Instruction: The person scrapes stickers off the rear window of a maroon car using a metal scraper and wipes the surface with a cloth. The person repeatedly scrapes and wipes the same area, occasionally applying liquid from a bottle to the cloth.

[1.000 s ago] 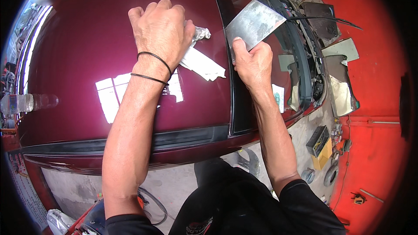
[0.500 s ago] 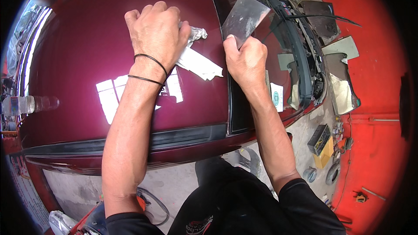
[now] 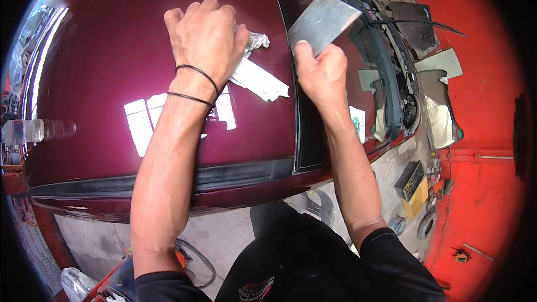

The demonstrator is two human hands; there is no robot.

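Right hand (image 3: 321, 75): While the thumb bears flat on the near end of a rectangular metal plate (image 3: 324, 22), the other fingers are folded out of sight; the grip is closed on the plate.
Metal plate: extends forward from the right hand, over the dark windshield (image 3: 359, 59) near its edge with the roof; contact with the glass cannot be determined.
Plate change: relative to half a second earlier, the plate is swung to the right and its upper face appears brighter; the right hand is displaced slightly right.
Left hand (image 3: 206, 33): knuckles up, fingers curled into a fist, thumb closed against white paper (image 3: 260, 79); fingertips hidden.
White paper: crumpled beside the thumb, flatter toward its ragged free end, lying over the maroon car roof (image 3: 240, 0).
Left-side change: the left hand and white paper keep the same arrangement.
Left wrist: fitted with two black bands (image 3: 193, 99).
Roof: glossy, with a bright window reflection beside the left forearm; black trim strip (image 3: 240, 173) along the near side.
Plastic bottle (image 3: 23, 132): clear, at the far left.
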